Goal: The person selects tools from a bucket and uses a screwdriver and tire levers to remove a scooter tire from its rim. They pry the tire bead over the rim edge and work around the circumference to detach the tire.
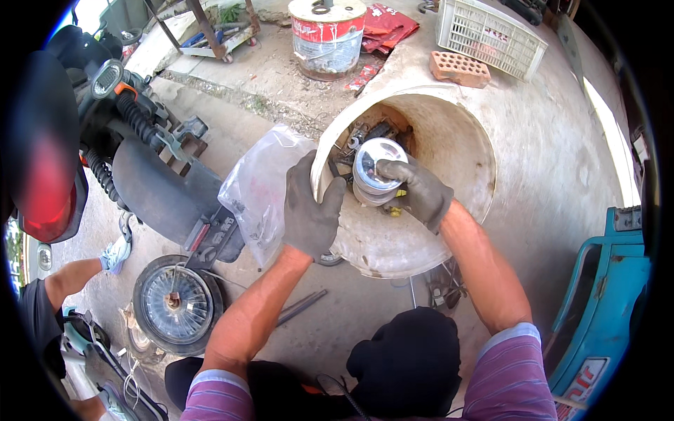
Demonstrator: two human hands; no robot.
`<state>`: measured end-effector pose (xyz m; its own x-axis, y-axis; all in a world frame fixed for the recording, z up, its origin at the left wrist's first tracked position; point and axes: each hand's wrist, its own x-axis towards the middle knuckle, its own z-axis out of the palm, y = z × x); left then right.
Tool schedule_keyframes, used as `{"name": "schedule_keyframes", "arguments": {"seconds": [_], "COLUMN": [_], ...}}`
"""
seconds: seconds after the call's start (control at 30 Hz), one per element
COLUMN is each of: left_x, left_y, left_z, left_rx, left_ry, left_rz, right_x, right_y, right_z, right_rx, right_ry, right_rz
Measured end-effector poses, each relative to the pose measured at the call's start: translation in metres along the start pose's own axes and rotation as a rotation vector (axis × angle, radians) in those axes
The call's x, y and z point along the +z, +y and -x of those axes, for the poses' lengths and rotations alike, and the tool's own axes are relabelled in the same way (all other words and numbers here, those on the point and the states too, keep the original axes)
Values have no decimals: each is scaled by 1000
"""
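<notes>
A pale, open-mouthed barrel (484, 161) is tipped toward me, with several dark and metal parts (357, 133) inside near its back. My right hand (425, 193), in a grey work glove, holds a shiny, round metal part (379, 160) in the barrel's mouth, thumb on its mirror-like top. Something yellow (399, 200) shows under that hand. At the barrel's left rim is my left hand (309, 210), also gloved, its thumb inside the edge and its fingers outside. A clear plastic bag (260, 186) lies against those fingers; whether they also pinch it is unclear.
On the left stand a motorbike's rear end (151, 175) and a loose wheel (175, 302). Another person's gloved hand (116, 254) reaches in beside them. Beyond the barrel are a paint drum (326, 45), a holed brick (460, 69) and a white crate (491, 38). A teal machine (597, 302) stands right.
</notes>
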<state>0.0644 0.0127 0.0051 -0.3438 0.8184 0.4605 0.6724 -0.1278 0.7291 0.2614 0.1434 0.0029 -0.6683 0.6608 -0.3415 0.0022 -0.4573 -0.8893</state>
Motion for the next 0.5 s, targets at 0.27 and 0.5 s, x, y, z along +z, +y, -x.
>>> {"name": "schedule_keyframes", "arguments": {"seconds": [0.27,0.5], "left_x": [4,0], "left_y": [5,-4], "left_z": [-4,-3], "left_rx": [-53,-38], "left_ry": [8,10], "left_rz": [53,25], "right_x": [-42,-162], "right_y": [-20,15], "right_z": [196,188], "right_rx": [-694,-521], "right_ry": [231,528], "right_rz": [-404,-378]}}
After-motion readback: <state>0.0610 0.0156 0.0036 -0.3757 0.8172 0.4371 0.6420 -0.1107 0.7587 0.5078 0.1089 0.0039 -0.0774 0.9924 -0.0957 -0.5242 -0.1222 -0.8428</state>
